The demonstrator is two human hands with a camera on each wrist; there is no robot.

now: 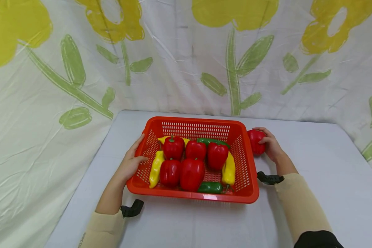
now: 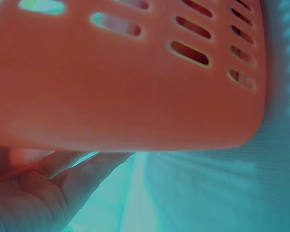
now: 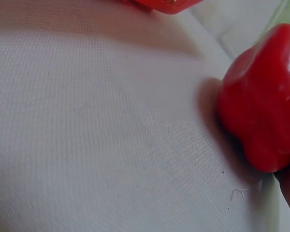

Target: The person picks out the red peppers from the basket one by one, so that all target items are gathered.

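Observation:
A red plastic basket [image 1: 192, 195] with slotted walls stands in the middle of the head view. My left hand [image 1: 128, 165] grips its left side, the thumb over the rim and the fingers along the outside; the left wrist view shows the basket wall [image 2: 111, 96] close up. Just beyond the basket's right rim, my right hand [image 1: 272, 146] holds a red bell pepper [image 1: 256, 142], which fills the right edge of the right wrist view. Inside the basket lie several red bell peppers [image 1: 192, 174], long yellow peppers [image 1: 156, 168] and green peppers [image 1: 210, 187].
A white cloth covers the table [image 1: 313, 155]. Behind it hangs a pale curtain [image 1: 173, 79] printed with yellow flowers and green leaves. Black wrist cameras [image 1: 132, 208] sit at both cuffs.

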